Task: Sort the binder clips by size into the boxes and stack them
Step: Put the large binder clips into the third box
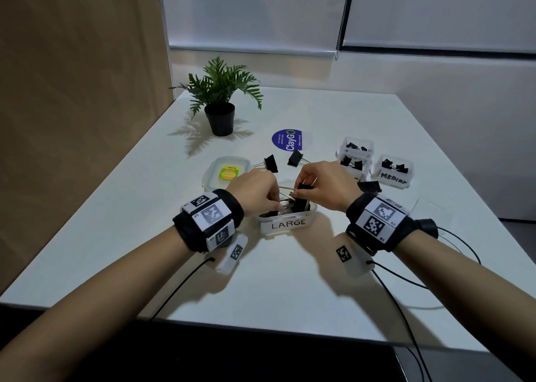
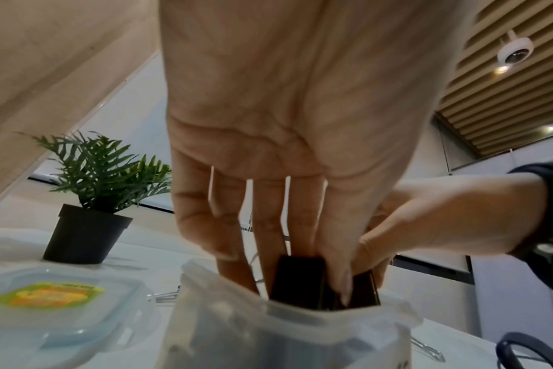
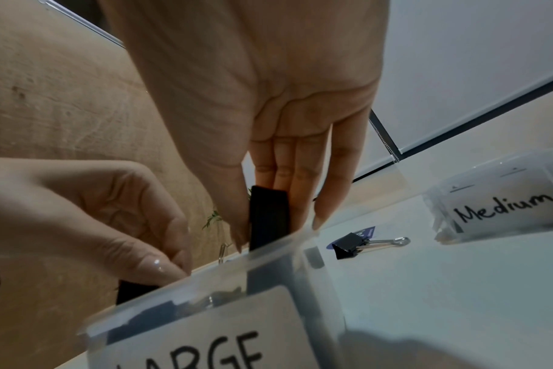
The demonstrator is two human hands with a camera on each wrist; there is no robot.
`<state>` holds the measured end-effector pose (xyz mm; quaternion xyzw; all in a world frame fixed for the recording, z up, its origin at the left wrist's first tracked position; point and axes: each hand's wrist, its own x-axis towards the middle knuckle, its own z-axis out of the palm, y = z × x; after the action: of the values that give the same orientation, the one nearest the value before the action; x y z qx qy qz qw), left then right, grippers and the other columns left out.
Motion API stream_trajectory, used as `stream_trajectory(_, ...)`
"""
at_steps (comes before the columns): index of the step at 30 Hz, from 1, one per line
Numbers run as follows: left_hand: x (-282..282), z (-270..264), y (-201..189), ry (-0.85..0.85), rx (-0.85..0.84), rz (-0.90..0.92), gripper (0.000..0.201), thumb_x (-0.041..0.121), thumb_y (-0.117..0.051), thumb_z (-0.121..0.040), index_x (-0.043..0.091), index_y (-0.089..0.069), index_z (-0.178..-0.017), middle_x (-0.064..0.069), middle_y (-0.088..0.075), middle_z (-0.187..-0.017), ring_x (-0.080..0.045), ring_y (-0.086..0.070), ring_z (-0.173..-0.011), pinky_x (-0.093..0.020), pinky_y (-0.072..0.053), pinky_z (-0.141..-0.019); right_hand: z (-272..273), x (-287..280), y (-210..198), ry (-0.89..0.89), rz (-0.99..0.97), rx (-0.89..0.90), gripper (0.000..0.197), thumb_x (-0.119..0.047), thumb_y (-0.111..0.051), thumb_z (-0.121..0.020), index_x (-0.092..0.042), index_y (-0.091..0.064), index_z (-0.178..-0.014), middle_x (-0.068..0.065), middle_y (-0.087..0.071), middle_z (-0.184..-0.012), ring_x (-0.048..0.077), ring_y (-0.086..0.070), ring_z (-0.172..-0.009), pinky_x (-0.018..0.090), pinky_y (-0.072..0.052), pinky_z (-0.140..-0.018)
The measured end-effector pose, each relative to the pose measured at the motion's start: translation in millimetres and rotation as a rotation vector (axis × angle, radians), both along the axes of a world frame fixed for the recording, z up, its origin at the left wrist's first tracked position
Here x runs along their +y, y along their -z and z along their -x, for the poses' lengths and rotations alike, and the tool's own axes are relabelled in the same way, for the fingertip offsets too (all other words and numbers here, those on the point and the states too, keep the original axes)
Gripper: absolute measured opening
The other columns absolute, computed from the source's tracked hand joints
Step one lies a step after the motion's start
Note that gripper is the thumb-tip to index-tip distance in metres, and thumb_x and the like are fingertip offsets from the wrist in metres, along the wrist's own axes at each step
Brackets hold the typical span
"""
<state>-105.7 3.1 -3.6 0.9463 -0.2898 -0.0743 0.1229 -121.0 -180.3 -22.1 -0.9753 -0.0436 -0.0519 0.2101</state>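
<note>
My right hand (image 1: 322, 187) has its grip narrow around a large black binder clip (image 3: 269, 217), thumb on one flat side and fingers (image 3: 281, 169) on the other. The clip stands upright, its long axis running straight down into the LARGE box (image 1: 285, 222) directly beneath my grip, and its lower end is already below the rim. So the move ahead, as I judge it, is a short push straight down, with no sideways travel.

My left hand (image 1: 258, 190) is just beside it, on the left side of the same box. Its fingers reach down inside and are touching the clips (image 2: 297, 279) packed there, probably to make room. I cannot tell whether they pinch one or only press.

The clip is matte black folded steel; its wire handles are hidden from me here. The box is translucent plastic with a handwritten label.

Farther back on the worktop (image 1: 290, 280), two more large clips (image 1: 271, 162) lie loose, closer to neither hand in particular. Another loose clip (image 3: 351, 244) lies to my right, toward the Medium box (image 3: 502, 207), so my right hand is nearer to it.
</note>
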Motion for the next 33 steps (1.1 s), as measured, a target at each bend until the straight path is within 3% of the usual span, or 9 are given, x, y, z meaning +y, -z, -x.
stream_trajectory(7, -7, -1, 1, -0.018, -0.046, 0.052, 0.017, 0.03, -0.071, -0.082, 0.014, -0.076, -0.083, 0.002, -0.061, -0.072, -0.017, -0.053, -0.076, -0.026, -0.037, -0.065, -2, 1, 0, 0.017, 0.024, -0.021, 0.017, -0.041, -0.074, -0.076, -0.025, -0.068, -0.08, -0.005, -0.07, -0.081, 0.014, -0.064, -0.08, 0.03, -0.049, -0.067)
stream_trajectory(12, -10, -1, 1, 0.032, 0.013, 0.005, 0.02, 0.036, -0.075, -0.078, 0.017, -0.075, -0.078, 0.014, -0.049, -0.057, -0.016, -0.05, -0.07, -0.028, -0.039, -0.062, -3, -1, 1, 0.019, 0.009, -0.023, 0.017, -0.042, -0.075, -0.075, -0.027, -0.067, -0.077, -0.008, -0.069, -0.078, 0.013, -0.064, -0.079, 0.032, -0.051, -0.069)
stream_trajectory(16, -9, -2, 2, 0.006, -0.008, -0.004, 0.019, 0.035, -0.076, -0.077, 0.016, -0.074, -0.076, 0.013, -0.046, -0.056, -0.017, -0.048, -0.069, -0.027, -0.034, -0.062, -1, -2, 3, -0.002, 0.014, -0.02, 0.016, -0.043, -0.075, -0.074, -0.031, -0.064, -0.073, -0.011, -0.068, -0.077, 0.01, -0.063, -0.079, 0.03, -0.05, -0.067)
stream_trajectory(20, -13, 1, 3, 0.007, -0.047, 0.035, 0.017, 0.024, -0.068, -0.083, 0.008, -0.072, -0.078, -0.001, -0.063, -0.071, -0.023, -0.058, -0.08, -0.026, -0.033, -0.065, -1, -3, 5, 0.004, 0.006, -0.036, 0.016, -0.042, -0.075, -0.075, -0.031, -0.063, -0.073, -0.011, -0.069, -0.078, 0.01, -0.063, -0.079, 0.031, -0.05, -0.067)
stream_trajectory(23, -11, -2, -1, 0.013, 0.025, 0.055, 0.022, 0.024, -0.069, -0.084, 0.003, -0.074, -0.08, 0.001, -0.06, -0.065, -0.015, -0.051, -0.067, -0.024, -0.033, -0.064, -4, -4, 5, 0.007, 0.0, -0.041, 0.016, -0.041, -0.075, -0.076, -0.028, -0.066, -0.076, -0.009, -0.07, -0.078, 0.013, -0.064, -0.08, 0.033, -0.052, -0.069)
stream_trajectory(25, -12, -3, -1, 0.021, 0.044, 0.011, 0.02, 0.028, -0.072, -0.081, 0.007, -0.074, -0.08, 0.009, -0.052, -0.06, -0.014, -0.051, -0.068, -0.025, -0.035, -0.064, -5, -5, 4, 0.011, 0.01, -0.046, 0.016, -0.042, -0.074, -0.076, -0.028, -0.067, -0.077, -0.008, -0.07, -0.079, 0.013, -0.064, -0.08, 0.032, -0.051, -0.068)
stream_trajectory(28, -13, -1, 3, -0.017, -0.013, -0.067, 0.011, 0.03, -0.074, -0.078, 0.02, -0.072, -0.081, 0.004, -0.066, -0.082, -0.02, -0.06, -0.088, -0.026, -0.037, -0.065, -4, -4, 5, 0.005, 0.022, -0.054, 0.016, -0.042, -0.074, -0.076, -0.028, -0.067, -0.078, -0.009, -0.07, -0.08, 0.014, -0.064, -0.081, 0.032, -0.051, -0.069)
stream_trajectory(30, -12, -3, 4, -0.041, -0.047, -0.077, 0.01, 0.03, -0.074, -0.078, 0.021, -0.072, -0.082, 0.001, -0.069, -0.09, -0.021, -0.062, -0.092, -0.026, -0.036, -0.065, -2, -3, 4, -0.016, 0.036, -0.06, 0.015, -0.042, -0.074, -0.076, -0.029, -0.065, -0.076, -0.013, -0.067, -0.077, 0.012, -0.063, -0.08, 0.033, -0.051, -0.07)
stream_trajectory(33, -7, -4, 2, -0.051, -0.046, -0.074, 0.009, 0.028, -0.074, -0.077, 0.022, -0.074, -0.083, 0.005, -0.063, -0.079, -0.021, -0.062, -0.088, -0.026, -0.037, -0.063, 1, -7, 4, -0.069, 0.029, -0.052, 0.014, -0.042, -0.075, -0.074, -0.032, -0.065, -0.075, -0.014, -0.067, -0.077, 0.008, -0.063, -0.077, 0.033, -0.052, -0.068)
